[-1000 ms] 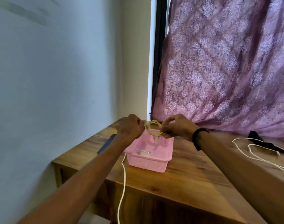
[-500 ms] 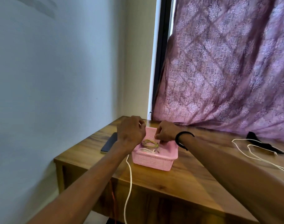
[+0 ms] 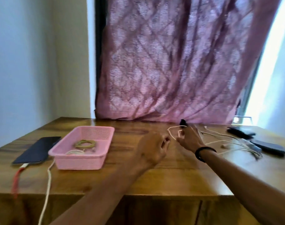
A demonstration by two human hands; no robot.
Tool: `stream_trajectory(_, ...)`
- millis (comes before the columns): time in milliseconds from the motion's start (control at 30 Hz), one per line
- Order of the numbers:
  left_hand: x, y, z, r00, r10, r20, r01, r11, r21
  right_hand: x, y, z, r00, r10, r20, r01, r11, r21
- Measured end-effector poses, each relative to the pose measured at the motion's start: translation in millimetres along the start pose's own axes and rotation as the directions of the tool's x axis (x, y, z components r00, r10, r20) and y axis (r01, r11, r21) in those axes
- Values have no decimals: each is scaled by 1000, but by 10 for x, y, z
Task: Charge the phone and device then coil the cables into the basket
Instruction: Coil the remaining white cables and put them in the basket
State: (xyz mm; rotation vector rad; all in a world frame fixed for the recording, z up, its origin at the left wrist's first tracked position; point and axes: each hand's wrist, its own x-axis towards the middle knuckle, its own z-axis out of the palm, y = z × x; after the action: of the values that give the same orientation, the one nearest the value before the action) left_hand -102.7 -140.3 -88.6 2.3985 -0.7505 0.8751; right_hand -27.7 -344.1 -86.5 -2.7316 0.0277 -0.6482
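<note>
Wooden desk [image 3: 179, 174]: pink basket [image 3: 83, 161] with two coiled cables [image 3: 81, 147]

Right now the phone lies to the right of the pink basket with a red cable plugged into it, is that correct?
Not quite: the head view shows the phone lying to the left of the pink basket, not the right. The red cable is indeed plugged into it.
</note>
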Motion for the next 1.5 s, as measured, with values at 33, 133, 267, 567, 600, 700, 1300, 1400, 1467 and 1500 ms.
stream_trajectory(33, 34, 46, 207, 999, -17, 39, 17, 1000, 11, -22, 250, 6, 1000, 29, -9, -29, 998, -61)
stream_trajectory(133, 169, -13, 634, 989, -84, 119, 78, 996, 54, -132, 577, -24, 997, 73, 9, -72, 995, -73)
stream_trajectory(267, 371, -175, 834, 985, -138, 104, 131, 988, 77, -160, 465, 9, 988, -153, 9, 150, 980, 131)
stream_trajectory(567, 596, -695, 935, 927, -372, -50, 373, 928, 11, 99, -196, 401, 864, -477, -162, 504, 809, 303)
stream_trajectory(600, 607, -772, 907, 908, -407, -99, 408, 913, -2, 127, -205, 429, 872, -455, -178, 489, 822, 293)
stream_trajectory(700, 646, -994, 817, 799, -555, -231, 549, 830, -96, 171, -93, 432, 903, -396, -166, 427, 868, 252)
stream_trajectory(1300, 877, -302, 448, 833, -546, 92, 239, 204, -949, -96, -183, -2, 880, -351, -319, 468, 752, 464)
stream_trajectory(1400, 881, -374, 447, 792, -600, 114, 182, 54, -982, -190, -297, 98, 894, -426, -141, 434, 743, 510)
stream_trajectory(1467, 905, -498, 408, 748, -659, 77, 114, 13, -993, -161, -276, 168, 899, -413, -146, 431, 777, 458)
stream_trajectory(1500, 926, -573, 379, 722, -689, 56, 79, 2, -997, -134, -255, 180, 905, -391, -168, 424, 795, 433)
